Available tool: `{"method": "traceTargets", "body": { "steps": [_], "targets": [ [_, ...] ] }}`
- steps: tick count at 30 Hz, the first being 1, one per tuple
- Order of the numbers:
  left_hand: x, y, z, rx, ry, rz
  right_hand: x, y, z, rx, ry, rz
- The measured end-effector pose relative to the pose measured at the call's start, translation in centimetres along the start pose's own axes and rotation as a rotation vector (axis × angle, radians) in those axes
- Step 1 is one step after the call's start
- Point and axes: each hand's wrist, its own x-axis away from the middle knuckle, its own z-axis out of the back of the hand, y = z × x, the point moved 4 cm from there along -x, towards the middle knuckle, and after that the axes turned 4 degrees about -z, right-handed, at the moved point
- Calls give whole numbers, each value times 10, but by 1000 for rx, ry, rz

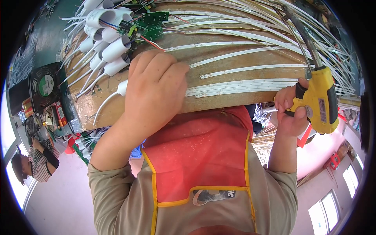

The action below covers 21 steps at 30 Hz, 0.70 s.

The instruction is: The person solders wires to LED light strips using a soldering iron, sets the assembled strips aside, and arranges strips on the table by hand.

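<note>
The left hand (158, 78) (knuckles up) arches; the right hand (290, 106) is curled.

The person wears a khaki shirt (117, 207) with loose sleeves (111, 182) ending near the elbows and a dark-and-grey chest print (219, 195), under a red apron (203, 152) showing yellow piping (172, 203), a stepped edge and scattered pale specks; left hand (156, 84) and right hand (291, 109) bare.

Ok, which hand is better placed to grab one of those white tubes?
Your left hand, probably: it's close to the white tubes, though its grip is hidden. Your right hand is farther away, gripping the yellow gun-shaped tool.
</note>
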Motion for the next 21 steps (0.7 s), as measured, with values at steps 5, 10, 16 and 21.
{"method": "traceTargets", "body": {
  "steps": [5, 10, 16, 21],
  "targets": [
    [1, -1, -2, -12, 8, -21, 0, 0, 1, -8, 11, -9],
    [2, -2, -4, -16, 27, -49, -1, 1, 0, -2, 8, 3],
    [-2, 1, 0, -27, 9, -56, -2, 1, -1, 11, 15, 25],
    [-1, 3, 5, 5, -50, 7, -2, 1, -1, 12, 23, 8]
  ]
}}
